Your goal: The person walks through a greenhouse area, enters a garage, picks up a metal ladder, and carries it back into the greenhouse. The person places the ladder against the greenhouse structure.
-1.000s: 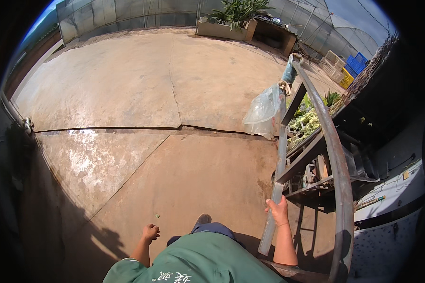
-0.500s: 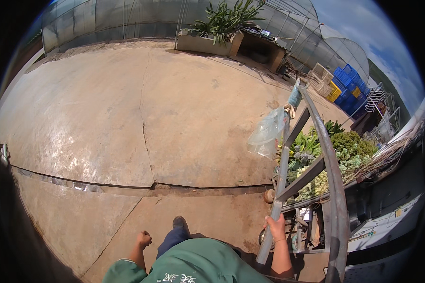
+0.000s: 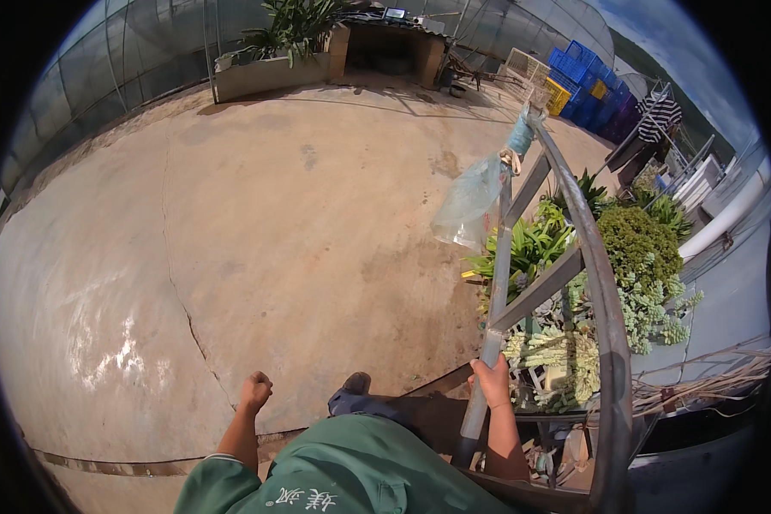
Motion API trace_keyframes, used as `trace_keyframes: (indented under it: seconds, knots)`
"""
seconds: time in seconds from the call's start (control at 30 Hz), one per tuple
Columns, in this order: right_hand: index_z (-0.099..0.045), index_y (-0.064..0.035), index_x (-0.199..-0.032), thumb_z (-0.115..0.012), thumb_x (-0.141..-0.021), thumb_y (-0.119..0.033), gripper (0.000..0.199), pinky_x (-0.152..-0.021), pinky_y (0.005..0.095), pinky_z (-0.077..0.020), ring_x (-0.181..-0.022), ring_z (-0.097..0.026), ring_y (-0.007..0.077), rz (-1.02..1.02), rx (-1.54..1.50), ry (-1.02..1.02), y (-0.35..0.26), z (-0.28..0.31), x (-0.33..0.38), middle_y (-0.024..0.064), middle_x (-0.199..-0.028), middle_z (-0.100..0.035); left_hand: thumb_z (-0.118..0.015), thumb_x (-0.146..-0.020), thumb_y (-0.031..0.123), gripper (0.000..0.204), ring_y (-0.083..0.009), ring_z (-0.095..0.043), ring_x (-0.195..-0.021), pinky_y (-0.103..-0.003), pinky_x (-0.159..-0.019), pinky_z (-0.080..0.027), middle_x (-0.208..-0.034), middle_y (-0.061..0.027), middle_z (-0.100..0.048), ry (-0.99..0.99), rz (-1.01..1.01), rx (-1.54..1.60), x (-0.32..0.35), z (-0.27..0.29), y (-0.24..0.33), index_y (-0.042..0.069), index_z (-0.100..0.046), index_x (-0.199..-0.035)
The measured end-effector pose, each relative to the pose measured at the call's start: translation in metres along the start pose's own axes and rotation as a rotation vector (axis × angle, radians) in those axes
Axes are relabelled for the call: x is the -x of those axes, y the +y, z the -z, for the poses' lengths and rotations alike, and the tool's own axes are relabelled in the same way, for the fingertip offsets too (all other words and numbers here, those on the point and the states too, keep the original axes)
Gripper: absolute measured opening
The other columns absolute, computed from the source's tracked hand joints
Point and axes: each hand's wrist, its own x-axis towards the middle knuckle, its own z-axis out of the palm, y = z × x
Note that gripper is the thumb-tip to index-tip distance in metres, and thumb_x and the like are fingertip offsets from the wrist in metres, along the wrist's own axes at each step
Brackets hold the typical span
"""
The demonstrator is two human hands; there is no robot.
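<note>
Concrete yard (image 3: pixel 257 240) seen from above, cracked and sunlit, spreading out ahead. Left hand (image 3: pixel 254 392) curled into a loose fist, holding nothing, hanging free over bare concrete, well apart from everything else. Green shirt (image 3: pixel 351 471) filling the lower middle, with one dark shoe (image 3: pixel 351 396) just ahead of it. Right hand (image 3: pixel 491 382) wrapped tight around a grey metal rail (image 3: pixel 497 283), fingers (image 3: pixel 487 374) closed over the bar. Long axis of that rail running up and away from the fingers, leaning slightly rightward toward the far end of a cart frame (image 3: pixel 604 283). Right hand alone on the rail; left hand off to the side, far from it. Clear plastic bag (image 3: pixel 469 201) tied to the rail, well beyond the fingers along the same bar. Succulent plants (image 3: pixel 565 343) just to the right of the fingers, inside the frame, with leafy green plants (image 3: pixel 531 244) farther on. Blue crates (image 3: pixel 595 86) stacked far beyond, upper right.
</note>
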Motion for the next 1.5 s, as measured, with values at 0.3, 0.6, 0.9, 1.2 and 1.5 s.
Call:
trace_keyframes:
  seconds: [0.3, 0.6, 0.9, 1.2, 1.5]
  knots:
    - [-0.046, -0.0027, -0.099, -0.066, -0.080, -0.008, 0.029, -0.050, 0.0308, -0.0487, -0.055, -0.056, 0.0154, 0.014, -0.005, 0.128, -0.103, 0.018, -0.241, 0.0057, -0.080, -0.055, -0.047, -0.091, 0.013, 0.014, -0.0256, -0.065, -0.071, -0.036, -0.053, -0.052, -0.092, -0.0160, -0.066, -0.102, 0.314, -0.014, -0.131, -0.068, 0.122, 0.004, -0.054, -0.098]
    - [-0.045, -0.0021, -0.102, -0.066, -0.080, -0.008, 0.031, -0.050, 0.0300, -0.0487, -0.053, -0.056, 0.0152, -0.018, -0.044, 0.237, -0.188, -0.008, -0.495, 0.0054, -0.080, -0.054, -0.046, -0.088, 0.007, 0.018, -0.0253, -0.065, -0.071, -0.035, -0.051, -0.052, -0.092, -0.0166, -0.066, -0.298, 0.180, -0.228, -0.414, -0.194, 0.401, 0.000, -0.057, -0.100]
    - [-0.042, -0.0008, -0.106, -0.069, -0.081, -0.012, 0.039, -0.050, 0.0344, -0.0487, -0.056, -0.055, 0.0159, -0.032, -0.070, 0.279, -0.224, 0.012, -0.749, 0.0085, -0.084, -0.051, -0.037, -0.087, 0.009, 0.018, -0.0212, -0.065, -0.066, -0.032, -0.052, -0.050, -0.087, -0.0154, -0.066, -0.343, -0.367, -0.307, -0.651, -0.364, 0.730, 0.000, -0.053, -0.087]
    - [-0.048, 0.0027, -0.111, -0.071, -0.079, -0.021, 0.046, -0.058, 0.0334, -0.0471, -0.069, -0.056, 0.0172, -0.036, 0.104, 0.485, -0.274, 0.136, -0.998, 0.0115, -0.089, -0.057, -0.035, -0.094, 0.020, 0.026, -0.0319, -0.065, -0.059, -0.037, -0.042, -0.047, -0.094, -0.0233, -0.063, -0.309, 0.000, -0.366, -0.749, -0.530, 0.804, -0.002, -0.048, -0.102]
    - [-0.048, 0.0023, -0.103, -0.072, -0.077, -0.014, 0.038, -0.056, 0.0350, -0.0496, -0.064, -0.059, 0.0178, -0.136, 0.072, 0.545, -0.291, 0.257, -1.235, 0.0109, -0.083, -0.057, -0.032, -0.095, 0.024, 0.035, -0.0380, -0.066, -0.063, -0.044, -0.046, -0.048, -0.090, -0.0225, -0.062, -0.259, 0.146, -0.289, -0.885, -0.746, 0.924, -0.006, -0.050, -0.100]
